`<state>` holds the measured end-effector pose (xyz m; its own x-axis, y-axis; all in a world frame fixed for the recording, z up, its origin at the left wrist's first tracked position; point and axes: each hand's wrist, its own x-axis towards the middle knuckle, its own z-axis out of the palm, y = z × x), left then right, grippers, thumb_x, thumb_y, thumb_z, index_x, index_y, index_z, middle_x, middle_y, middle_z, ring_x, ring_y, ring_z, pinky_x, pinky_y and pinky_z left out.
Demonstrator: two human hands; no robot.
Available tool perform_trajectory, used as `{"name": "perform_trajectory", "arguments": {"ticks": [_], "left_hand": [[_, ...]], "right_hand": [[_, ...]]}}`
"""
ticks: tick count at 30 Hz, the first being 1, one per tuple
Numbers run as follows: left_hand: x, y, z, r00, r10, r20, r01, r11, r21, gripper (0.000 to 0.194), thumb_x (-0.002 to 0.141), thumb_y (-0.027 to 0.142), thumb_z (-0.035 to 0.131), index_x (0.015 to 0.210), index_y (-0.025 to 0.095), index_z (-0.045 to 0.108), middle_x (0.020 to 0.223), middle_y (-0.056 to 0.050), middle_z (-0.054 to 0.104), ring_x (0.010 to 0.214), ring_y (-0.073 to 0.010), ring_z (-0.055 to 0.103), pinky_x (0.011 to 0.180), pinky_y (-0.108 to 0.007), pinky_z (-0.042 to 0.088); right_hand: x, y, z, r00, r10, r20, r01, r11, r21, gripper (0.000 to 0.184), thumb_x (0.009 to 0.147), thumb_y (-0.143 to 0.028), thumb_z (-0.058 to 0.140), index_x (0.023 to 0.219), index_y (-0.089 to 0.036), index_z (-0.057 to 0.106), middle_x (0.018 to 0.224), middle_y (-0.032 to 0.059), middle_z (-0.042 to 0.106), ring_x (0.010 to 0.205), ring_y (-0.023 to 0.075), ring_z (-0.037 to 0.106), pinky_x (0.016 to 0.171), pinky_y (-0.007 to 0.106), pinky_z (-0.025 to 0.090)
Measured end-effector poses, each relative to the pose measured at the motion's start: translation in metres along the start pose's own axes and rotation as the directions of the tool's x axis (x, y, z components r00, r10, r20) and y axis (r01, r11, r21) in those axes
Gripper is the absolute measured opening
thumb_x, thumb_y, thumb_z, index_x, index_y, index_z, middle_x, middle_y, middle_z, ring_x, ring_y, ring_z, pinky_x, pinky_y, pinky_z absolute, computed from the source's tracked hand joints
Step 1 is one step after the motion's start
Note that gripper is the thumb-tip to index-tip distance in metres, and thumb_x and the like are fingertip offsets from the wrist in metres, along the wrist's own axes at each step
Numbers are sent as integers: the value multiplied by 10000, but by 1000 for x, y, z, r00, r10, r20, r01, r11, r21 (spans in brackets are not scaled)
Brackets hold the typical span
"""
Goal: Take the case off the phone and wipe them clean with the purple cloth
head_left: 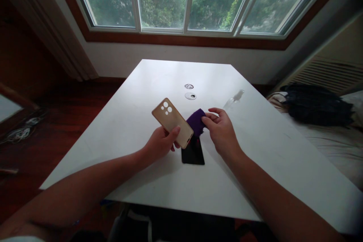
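On the table point(136, 121), left to right:
left hand point(160, 143): fingers closed round the lower end of a tan phone case point(172, 122), lifted off the table
case axis: long axis runs from lower right up to upper left, camera holes at the far upper-left end, back side facing the camera
phone point(193, 152): black, lying flat just below the case, bare
right hand point(221, 130): fingertips pinching a purple cloth point(197, 121), which touches the case's right edge
progress: judging by this, case is off the phone, wiping barely begun; refitting is left
far side: two round cable holes point(190, 95), small clear bottle point(234, 99) lying down
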<state>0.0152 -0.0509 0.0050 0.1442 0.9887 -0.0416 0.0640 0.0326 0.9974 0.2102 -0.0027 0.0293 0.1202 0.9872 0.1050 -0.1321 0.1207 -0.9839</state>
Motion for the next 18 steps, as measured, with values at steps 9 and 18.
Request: {"name": "perform_trajectory", "arguments": {"ticks": [9,18], "left_hand": [[0,2,0,1000,-16,12,16,1000,-4,497,938,548,549,831,79,679,595,-67,666,465,-120,587,402,-203,465],[1,6,3,999,-10,34,12,997,-77,506,892,582,599,788,91,660,580,-62,658,465,-125,595,418,-208,469]], "right_hand": [[-2,3,1,991,-123,45,122,992,35,476,714,-187,781,1101,-234,507,946,-1,713,875,180,694,775,327,556],[-26,-2,8,883,-228,411,411,797,-442,196,884,-239,650,1076,-243,688,1033,45,721,893,211,677,809,365,532]]}}
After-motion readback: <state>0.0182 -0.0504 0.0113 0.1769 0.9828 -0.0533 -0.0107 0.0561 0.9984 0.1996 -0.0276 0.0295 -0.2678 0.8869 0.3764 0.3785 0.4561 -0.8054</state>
